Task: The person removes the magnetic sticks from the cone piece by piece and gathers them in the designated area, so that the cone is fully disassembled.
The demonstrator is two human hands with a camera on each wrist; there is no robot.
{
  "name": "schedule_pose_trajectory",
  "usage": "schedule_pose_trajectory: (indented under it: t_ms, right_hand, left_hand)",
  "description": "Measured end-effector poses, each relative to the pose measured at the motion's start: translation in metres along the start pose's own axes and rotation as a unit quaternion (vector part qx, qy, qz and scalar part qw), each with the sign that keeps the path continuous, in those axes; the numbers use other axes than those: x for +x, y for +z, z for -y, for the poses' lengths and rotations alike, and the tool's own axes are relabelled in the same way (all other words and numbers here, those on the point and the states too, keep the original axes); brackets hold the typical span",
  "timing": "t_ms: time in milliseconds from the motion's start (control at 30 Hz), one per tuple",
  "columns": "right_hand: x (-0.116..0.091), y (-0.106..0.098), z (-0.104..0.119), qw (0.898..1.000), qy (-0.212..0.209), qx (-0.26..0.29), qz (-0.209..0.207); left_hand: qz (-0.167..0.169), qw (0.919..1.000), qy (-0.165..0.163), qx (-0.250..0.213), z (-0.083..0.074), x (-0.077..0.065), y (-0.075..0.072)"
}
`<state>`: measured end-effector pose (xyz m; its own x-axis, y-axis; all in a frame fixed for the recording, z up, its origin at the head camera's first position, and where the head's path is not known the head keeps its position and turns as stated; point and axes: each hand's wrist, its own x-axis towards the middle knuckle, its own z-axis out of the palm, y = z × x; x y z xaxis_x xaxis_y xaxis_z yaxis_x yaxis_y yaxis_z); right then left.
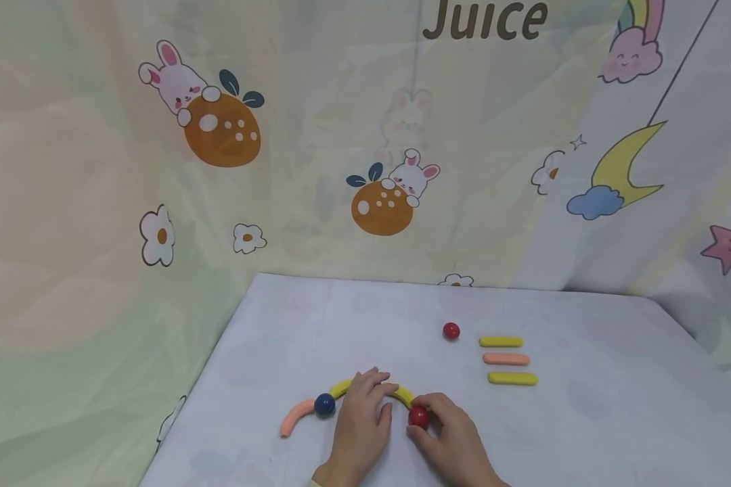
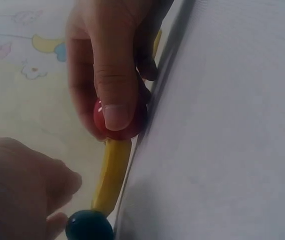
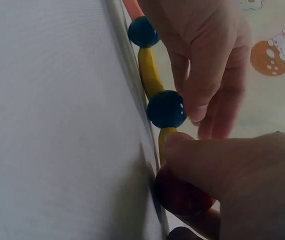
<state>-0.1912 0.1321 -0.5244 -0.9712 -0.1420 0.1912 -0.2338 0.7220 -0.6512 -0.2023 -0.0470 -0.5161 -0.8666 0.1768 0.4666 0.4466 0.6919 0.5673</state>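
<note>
Right hand [image 1: 455, 434] pinches red ball [image 1: 418, 417], "Juice" lettering [image 1: 486, 23]

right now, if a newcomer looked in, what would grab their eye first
Probably the arched chain of curved rods and balls low in the head view, where the right hand pinches the red ball at its right end. Next, perhaps, the large rabbit-and-orange print at upper left, then three straight rods beyond that hand, rightward.
</note>
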Motion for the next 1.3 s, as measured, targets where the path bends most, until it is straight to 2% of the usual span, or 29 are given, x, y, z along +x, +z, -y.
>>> schedule_pose_trajectory:
  t_ms: [167,233,333,467,633,733,967,1067,1200,1300]
  right_hand:
    - [-0.001,0.001,0.002,0.998,-0.041,0.029,0.039]
    - [-0.001,0.001,0.002,0.998,-0.036,0.024,0.045]
    - [0.000,0.001,0.002,0.999,-0.005,0.000,0.037]
    - [0.001,0.001,0.004,0.999,0.034,-0.023,0.016]
    - [0.002,0.000,0.003,0.999,0.035,-0.020,0.010]
    - [0.002,-0.001,0.002,0.999,0.046,-0.001,0.000]
    - [0.012,-0.007,-0.001,0.991,0.116,0.061,-0.037]
    - [0.022,-0.009,-0.003,0.991,0.111,0.046,-0.062]
    - [0.037,-0.009,-0.005,0.992,0.087,-0.013,-0.089]
    - [0.045,-0.005,0.000,0.996,0.058,-0.021,-0.061]
  left_hand:
    - [0.049,0.9946,-0.055,0.074,0.002,0.000,0.001]
    - [0.057,0.9908,-0.072,0.100,0.002,0.000,0.002]
    - [0.051,0.9877,-0.089,0.118,0.003,0.001,0.002]
    - [0.046,0.9873,-0.102,0.113,0.005,0.001,0.001]
    - [0.049,0.9863,-0.118,0.105,0.005,0.001,0.000]
    - [0.043,0.9850,-0.135,0.099,0.005,0.002,-0.001]
    - [0.033,0.9833,-0.153,0.092,0.007,0.003,0.000]
    - [0.034,0.9827,-0.156,0.093,0.007,0.004,0.000]
    - [0.035,0.9822,-0.160,0.093,0.007,0.004,0.000]
    - [0.036,0.9808,-0.165,0.097,0.008,0.005,0.000]
